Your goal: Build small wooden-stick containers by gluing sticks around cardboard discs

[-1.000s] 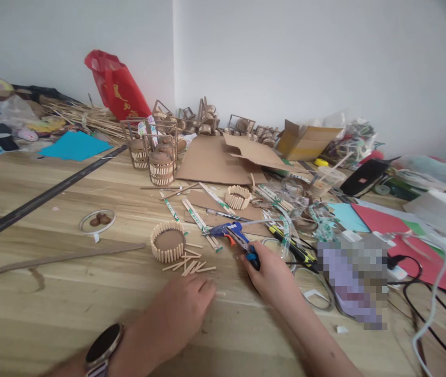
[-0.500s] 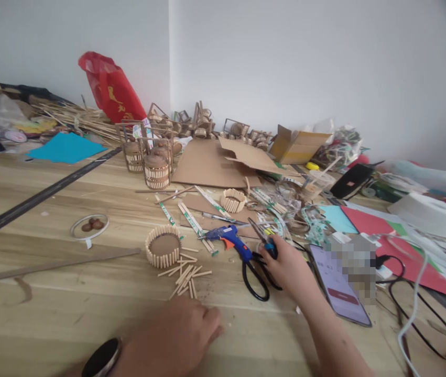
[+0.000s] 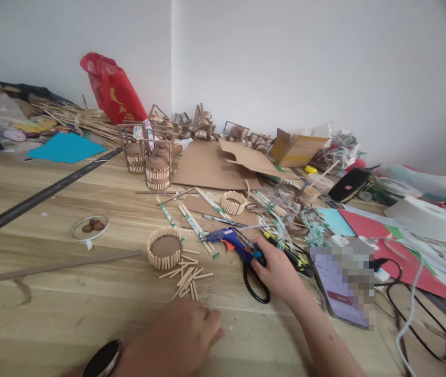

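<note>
My right hand (image 3: 278, 269) is closed on a hand tool (image 3: 260, 255) with metal blades and a blue-and-black handle; its exact kind is partly hidden. The tool lies across the blue glue gun (image 3: 230, 238), above black-handled scissors (image 3: 264, 298) whose other loop my hand covers. At the bottom, my left hand (image 3: 179, 332) rests with curled fingers, and whatever they hold is hidden. Just beyond it lie loose short wooden sticks (image 3: 187, 280). A round cardboard base ringed with upright sticks (image 3: 164, 248) stands beside them. Right of the tool is a yellow-and-black utility knife (image 3: 287, 254).
A phone (image 3: 340, 290) and cables (image 3: 413, 298) lie at the right. Further back are a second stick ring (image 3: 234, 202), cardboard sheets (image 3: 215, 162) and finished stick baskets (image 3: 158, 173). At the left are a white hoop (image 3: 77, 228) around brown balls and a long brown strip (image 3: 57, 267).
My right hand has moved left and slightly down with the tool, bringing it over the glue gun. More of the utility knife shows now. My left hand has barely moved.
</note>
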`<state>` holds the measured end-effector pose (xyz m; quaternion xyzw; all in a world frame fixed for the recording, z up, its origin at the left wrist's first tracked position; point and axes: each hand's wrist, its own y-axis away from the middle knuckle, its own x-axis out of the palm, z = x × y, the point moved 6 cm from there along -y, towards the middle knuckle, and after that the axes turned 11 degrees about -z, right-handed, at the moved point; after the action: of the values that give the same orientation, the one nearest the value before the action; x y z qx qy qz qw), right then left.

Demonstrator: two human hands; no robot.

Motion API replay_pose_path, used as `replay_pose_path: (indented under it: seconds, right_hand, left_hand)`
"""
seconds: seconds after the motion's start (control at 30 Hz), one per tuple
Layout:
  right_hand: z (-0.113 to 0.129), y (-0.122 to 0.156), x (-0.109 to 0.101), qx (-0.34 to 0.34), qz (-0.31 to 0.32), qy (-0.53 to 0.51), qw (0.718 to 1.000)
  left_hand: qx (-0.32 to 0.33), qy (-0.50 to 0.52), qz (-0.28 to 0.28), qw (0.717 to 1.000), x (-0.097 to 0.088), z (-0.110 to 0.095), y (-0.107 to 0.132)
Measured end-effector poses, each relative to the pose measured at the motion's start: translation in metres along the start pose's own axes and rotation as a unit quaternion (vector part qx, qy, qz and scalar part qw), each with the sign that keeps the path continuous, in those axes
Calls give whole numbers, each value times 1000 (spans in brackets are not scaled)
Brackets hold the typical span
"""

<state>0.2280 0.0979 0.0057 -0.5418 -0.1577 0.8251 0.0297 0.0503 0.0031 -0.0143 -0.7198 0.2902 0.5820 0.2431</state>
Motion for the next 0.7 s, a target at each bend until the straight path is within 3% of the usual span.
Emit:
replay_pose_path:
  seconds: [0.3, 0.7]
  right_hand:
    - [-2, 3, 8, -17, -7, 6, 1000]
    - [-6, 4, 5, 1, -50, -15, 999]
  left_hand:
    - [-12, 10, 4, 1000, 7, 3, 0]
    - [-36, 20, 44, 998, -1, 2, -4]
